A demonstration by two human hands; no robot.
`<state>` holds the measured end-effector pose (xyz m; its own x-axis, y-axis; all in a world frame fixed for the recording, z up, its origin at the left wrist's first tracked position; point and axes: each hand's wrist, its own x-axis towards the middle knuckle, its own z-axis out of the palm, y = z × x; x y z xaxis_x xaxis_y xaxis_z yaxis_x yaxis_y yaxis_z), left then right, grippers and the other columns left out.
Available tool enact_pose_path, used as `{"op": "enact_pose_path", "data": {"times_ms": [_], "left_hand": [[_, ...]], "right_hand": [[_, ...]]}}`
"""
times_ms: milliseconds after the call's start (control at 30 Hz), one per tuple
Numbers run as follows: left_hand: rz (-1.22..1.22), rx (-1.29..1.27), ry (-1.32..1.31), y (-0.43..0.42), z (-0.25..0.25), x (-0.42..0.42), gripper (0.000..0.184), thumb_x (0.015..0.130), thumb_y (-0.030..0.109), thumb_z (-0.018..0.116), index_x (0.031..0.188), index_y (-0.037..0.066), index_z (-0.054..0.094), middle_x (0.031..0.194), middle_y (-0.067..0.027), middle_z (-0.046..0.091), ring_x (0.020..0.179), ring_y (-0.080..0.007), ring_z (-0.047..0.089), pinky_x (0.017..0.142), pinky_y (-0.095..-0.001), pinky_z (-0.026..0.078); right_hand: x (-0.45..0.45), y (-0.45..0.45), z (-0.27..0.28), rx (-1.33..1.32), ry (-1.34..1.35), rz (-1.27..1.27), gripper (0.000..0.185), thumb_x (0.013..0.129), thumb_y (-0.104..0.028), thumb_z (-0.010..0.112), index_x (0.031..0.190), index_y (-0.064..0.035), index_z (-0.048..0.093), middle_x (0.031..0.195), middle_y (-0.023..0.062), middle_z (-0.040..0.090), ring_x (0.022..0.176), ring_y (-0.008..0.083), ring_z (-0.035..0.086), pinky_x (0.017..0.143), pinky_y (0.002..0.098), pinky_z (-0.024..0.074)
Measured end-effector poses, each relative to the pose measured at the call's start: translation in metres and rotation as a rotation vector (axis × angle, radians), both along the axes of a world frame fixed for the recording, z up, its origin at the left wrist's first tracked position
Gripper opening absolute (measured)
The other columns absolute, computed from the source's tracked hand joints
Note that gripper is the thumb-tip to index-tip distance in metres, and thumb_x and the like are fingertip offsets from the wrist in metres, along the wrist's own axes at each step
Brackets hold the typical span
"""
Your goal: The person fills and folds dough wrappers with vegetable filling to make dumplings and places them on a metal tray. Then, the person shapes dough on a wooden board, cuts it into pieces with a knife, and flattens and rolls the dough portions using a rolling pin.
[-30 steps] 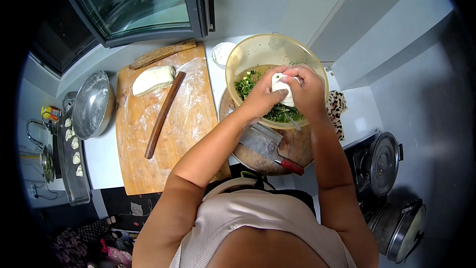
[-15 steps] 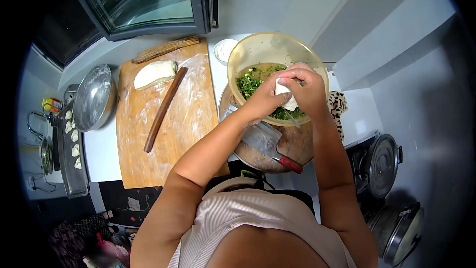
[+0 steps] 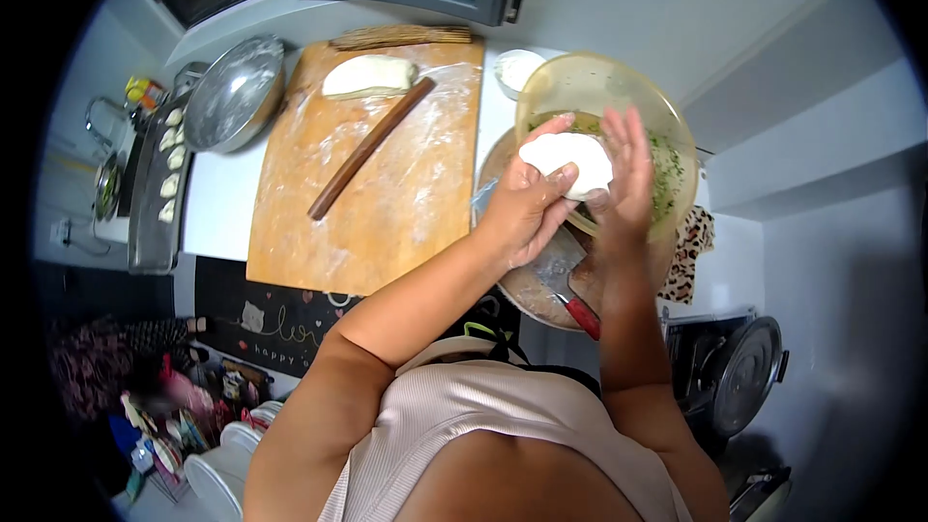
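Note:
A white, rounded dough bun (image 3: 572,162) lies in my left hand (image 3: 532,201), with the thumb pressed on its near face. My right hand (image 3: 630,166) is beside the bun, its fingers stretched upward and slightly blurred; its thumb side is close to the dough's edge. Both hands are over the near part of a large translucent yellow bowl (image 3: 688,150) with chopped green filling (image 3: 667,184) in it. Beneath the bowl is a round wooden chopping board (image 3: 522,282). A cleaver with a red handle (image 3: 580,315) lies on it.
Left of me, a floured wooden board (image 3: 290,222) holds a rolling pin (image 3: 372,148) and a dough slab (image 3: 369,75). A metal bowl (image 3: 235,97) and a tray (image 3: 155,242) of several shaped dough pieces stand farther left. A small bowl of flour (image 3: 519,70) is behind.
The view has turned toward the left. My right hand has opened away from the bun, which both hands were closed around before. The bun now shows a broad, smooth face.

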<state>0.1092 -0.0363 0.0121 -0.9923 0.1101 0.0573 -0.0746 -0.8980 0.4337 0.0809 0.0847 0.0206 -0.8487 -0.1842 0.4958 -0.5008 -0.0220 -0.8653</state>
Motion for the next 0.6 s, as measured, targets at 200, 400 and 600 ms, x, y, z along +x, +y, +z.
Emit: {"op": "enact_pose_path", "data": {"times_ms": [200, 400, 600], "left_hand": [[-0.002, -0.335, -0.054, -0.079, 0.01, 0.032, 0.036, 0.094, 0.025, 0.059, 0.124, 0.008, 0.05, 0.108, -0.0058, 0.059, 0.096, -0.0135, 0.06, 0.078, -0.0289, 0.056], [0.619, -1.491, 0.377, -0.205, 0.007, 0.079, 0.022, 0.091, 0.017, 0.057, 0.107, 0.003, 0.062, 0.103, -0.0139, 0.065, 0.09, -0.028, 0.064, 0.074, -0.0346, 0.051], [0.98, -1.494, 0.289, -0.375, -0.012, 0.157, 0.02, 0.081, 0.005, 0.054, 0.099, 0.001, 0.063, 0.099, -0.0187, 0.065, 0.09, -0.0382, 0.061, 0.078, -0.0414, 0.05]], "right_hand": [[0.007, -0.073, -0.016, 0.201, 0.392, 0.017, 0.037, 0.098, -0.024, 0.047, 0.123, 0.0027, 0.054, 0.132, 0.0197, 0.053, 0.125, 0.032, 0.048, 0.106, 0.0413, 0.0353], [0.046, -0.198, -0.02, 0.045, 0.365, 0.267, 0.038, 0.101, -0.024, 0.042, 0.124, 0.0031, 0.055, 0.13, 0.0241, 0.054, 0.121, 0.0334, 0.052, 0.104, 0.0422, 0.0386], [0.117, -0.408, -0.046, -0.025, 0.481, 0.215, 0.03, 0.1, -0.019, 0.045, 0.118, 0.0012, 0.058, 0.12, 0.0226, 0.061, 0.115, 0.0369, 0.057, 0.105, 0.0508, 0.0382]]}}
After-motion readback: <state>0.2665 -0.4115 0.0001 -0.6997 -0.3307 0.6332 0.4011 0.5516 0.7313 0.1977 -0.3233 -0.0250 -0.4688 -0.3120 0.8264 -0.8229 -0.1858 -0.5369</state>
